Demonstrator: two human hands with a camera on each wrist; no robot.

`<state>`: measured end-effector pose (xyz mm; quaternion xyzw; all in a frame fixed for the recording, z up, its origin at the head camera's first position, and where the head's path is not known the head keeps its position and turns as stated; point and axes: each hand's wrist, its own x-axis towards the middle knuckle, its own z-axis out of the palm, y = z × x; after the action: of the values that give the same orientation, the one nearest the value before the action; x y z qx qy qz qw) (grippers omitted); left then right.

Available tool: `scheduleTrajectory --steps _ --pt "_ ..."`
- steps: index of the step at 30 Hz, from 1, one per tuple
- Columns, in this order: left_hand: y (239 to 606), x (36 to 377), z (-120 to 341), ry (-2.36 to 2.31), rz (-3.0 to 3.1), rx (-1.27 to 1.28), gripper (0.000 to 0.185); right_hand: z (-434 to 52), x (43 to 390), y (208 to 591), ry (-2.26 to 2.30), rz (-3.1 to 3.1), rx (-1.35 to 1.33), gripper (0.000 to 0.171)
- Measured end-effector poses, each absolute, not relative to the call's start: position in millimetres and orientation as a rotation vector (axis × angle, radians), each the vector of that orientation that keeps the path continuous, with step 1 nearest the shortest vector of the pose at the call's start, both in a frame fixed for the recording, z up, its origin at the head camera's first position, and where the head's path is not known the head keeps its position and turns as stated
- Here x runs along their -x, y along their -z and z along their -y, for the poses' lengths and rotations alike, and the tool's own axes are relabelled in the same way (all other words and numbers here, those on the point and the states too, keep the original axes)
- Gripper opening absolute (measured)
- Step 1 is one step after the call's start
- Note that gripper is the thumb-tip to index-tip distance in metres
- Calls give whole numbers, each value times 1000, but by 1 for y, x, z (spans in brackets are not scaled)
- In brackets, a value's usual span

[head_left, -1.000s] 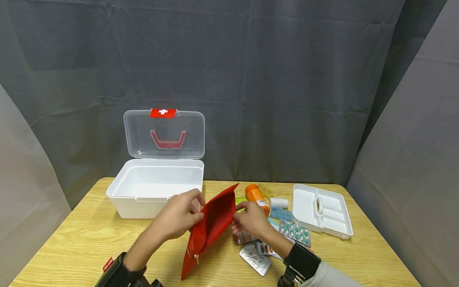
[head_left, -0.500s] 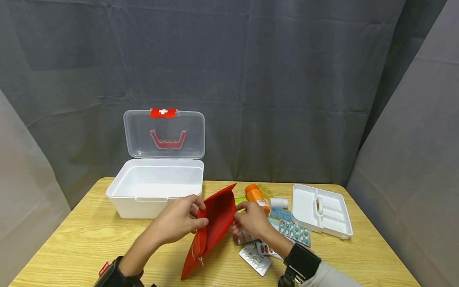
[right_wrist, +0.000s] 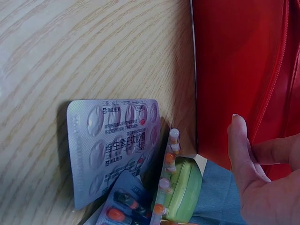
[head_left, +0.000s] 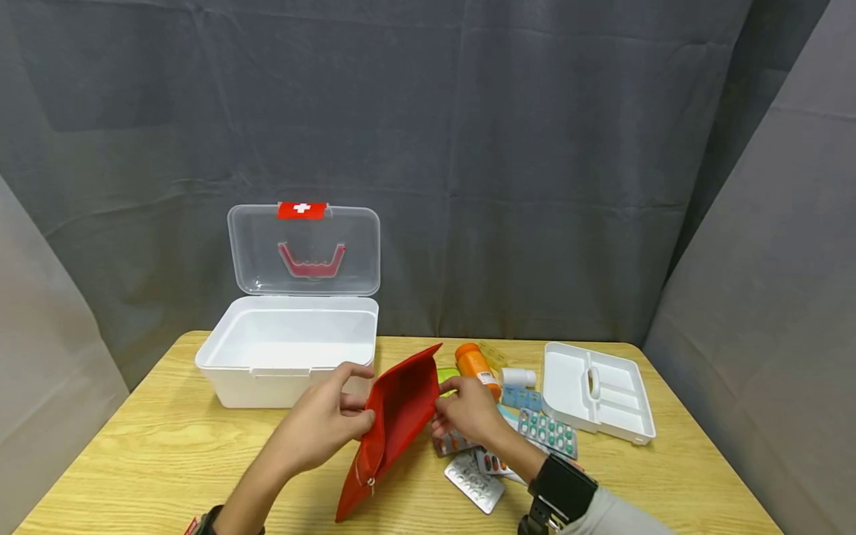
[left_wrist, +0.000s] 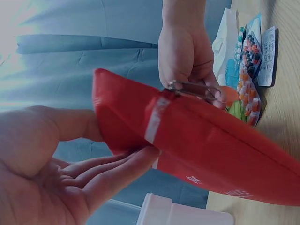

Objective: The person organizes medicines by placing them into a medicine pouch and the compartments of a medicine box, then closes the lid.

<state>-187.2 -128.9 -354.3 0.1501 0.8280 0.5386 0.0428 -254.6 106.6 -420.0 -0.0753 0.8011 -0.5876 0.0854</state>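
A red zippered pouch (head_left: pixel 408 405) stands tilted on the table, its mouth spread wide toward me. My right hand (head_left: pixel 473 412) pinches the right edge of the pouch between thumb and fingers. On the opposite side, my left hand (head_left: pixel 310 427) has its thumb and fingers apart, with the tips touching the pouch by its mouth. In the left wrist view, the fingertips (left_wrist: pixel 149 153) lie against the white strip at the opening and a zipper pull (left_wrist: pixel 194 90) hangs above them. A silver blister pack (right_wrist: pixel 112 145) lies below the right hand.
A white first-aid box (head_left: pixel 287 386) with its clear lid (head_left: pixel 301 230) raised stands at back left. To the right are an orange pill bottle (head_left: pixel 473 362), a white bottle (head_left: pixel 518 377), a blue pill case (head_left: pixel 520 397), a capsule blister pack (head_left: pixel 550 434) and a white divided tray (head_left: pixel 568 379).
My left hand has shifted left and loosened, its thumb drawn back from the pouch's front to its edge. The pouch has tipped slightly; the right hand keeps its pinch.
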Motion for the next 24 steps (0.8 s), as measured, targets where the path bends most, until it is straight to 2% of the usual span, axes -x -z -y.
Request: scheduleTrajectory --steps 8,24 --pt "363 186 132 -1547 -2695 -412 14 -106 254 419 1756 -2382 230 22" --pt "363 183 133 -1503 -2766 -457 14 -106 254 421 1788 -2348 230 22"
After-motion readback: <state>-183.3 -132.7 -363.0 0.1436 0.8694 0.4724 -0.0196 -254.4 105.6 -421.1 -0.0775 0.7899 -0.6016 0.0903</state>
